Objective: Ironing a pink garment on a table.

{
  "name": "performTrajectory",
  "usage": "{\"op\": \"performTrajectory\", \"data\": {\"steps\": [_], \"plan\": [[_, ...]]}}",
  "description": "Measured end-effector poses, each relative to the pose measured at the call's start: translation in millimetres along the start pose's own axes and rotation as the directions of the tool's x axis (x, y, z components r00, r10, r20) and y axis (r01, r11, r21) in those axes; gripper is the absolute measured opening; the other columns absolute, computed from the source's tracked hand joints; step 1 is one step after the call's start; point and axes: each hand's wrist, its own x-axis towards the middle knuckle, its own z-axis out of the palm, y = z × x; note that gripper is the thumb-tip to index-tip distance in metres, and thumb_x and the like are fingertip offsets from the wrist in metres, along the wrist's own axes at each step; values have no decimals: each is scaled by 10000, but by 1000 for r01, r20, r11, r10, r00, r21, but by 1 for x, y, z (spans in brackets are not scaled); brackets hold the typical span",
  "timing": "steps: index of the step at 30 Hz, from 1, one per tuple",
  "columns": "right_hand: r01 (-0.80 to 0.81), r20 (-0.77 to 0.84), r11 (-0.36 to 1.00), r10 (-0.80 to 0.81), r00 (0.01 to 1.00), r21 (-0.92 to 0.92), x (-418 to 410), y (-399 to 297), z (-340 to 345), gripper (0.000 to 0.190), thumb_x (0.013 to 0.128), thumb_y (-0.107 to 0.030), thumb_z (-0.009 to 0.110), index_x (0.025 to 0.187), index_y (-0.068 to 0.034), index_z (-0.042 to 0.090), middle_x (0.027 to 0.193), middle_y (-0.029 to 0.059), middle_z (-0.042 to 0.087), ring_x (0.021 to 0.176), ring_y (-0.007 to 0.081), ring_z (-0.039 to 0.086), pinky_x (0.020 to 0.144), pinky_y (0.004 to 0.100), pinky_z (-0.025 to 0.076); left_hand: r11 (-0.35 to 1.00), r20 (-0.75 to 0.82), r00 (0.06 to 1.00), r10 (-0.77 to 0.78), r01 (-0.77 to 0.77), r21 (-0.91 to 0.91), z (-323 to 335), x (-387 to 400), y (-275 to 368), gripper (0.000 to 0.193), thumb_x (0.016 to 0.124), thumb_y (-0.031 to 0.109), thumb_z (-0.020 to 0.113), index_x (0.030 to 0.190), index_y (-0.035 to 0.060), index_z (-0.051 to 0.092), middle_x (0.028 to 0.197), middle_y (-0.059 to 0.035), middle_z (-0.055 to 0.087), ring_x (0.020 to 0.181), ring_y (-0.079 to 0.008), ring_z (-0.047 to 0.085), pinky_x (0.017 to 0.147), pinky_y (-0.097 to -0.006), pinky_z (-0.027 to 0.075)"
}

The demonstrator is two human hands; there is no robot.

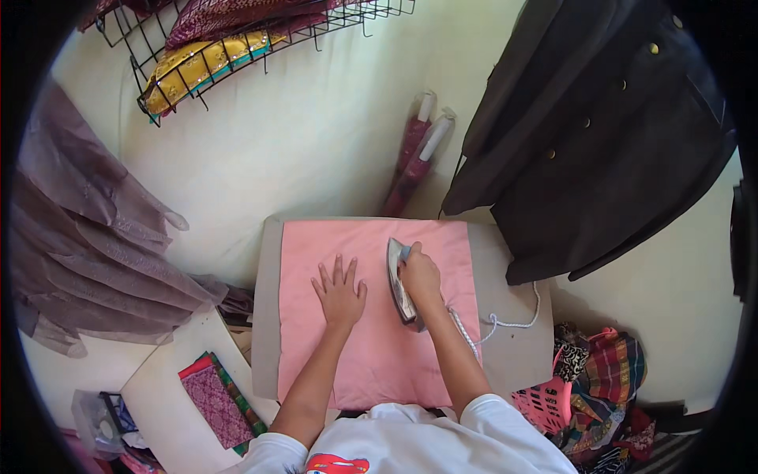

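Pink cloth (373,361) lies spread over a grey padded ironing surface (521,355). My left hand (341,296) rests flat on the cloth, palm down with fingers apart, holding nothing. To its right, my right hand (421,275) grips the handle of an electric iron (398,284). The iron is tipped on its side edge, so part of its metal soleplate shows, facing left; whether its edge touches the cloth I cannot tell. Its white cord (465,333) runs across the cloth and the grey padding to the right.
A dark coat with metal buttons (610,160) hangs at the right, near the board. Sheer mauve fabric (106,249) hangs left. Folded textiles (219,403) lie on a white table (160,379). A pink basket (548,406) with clothes stands lower right. Wrapped rolls (414,160) lean behind.
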Motion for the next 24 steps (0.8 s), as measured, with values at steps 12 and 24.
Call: {"op": "performTrajectory", "data": {"steps": [12,24], "plan": [[-46,-93,999,44,995,-26,65,-1,6,296,797,-168,636,967,9,471,798,244,639,791,408,636,702,491,499,998,-46,998,46,-47,-30,1,3,6,568,883,404,451,1421,262,338,1523,-67,187,1378,-432,115,1068,-632,97],[-121,-150,979,96,984,-167,54,74,-36,390,808,-203,653,1097,-15,471,887,230,654,853,373,649,728,461,517,999,1,1000,28,-28,-25,-2,1,7,584,881,397,462,1430,257,322,1528,-57,179,1379,-427,121,1073,-623,88]]}}
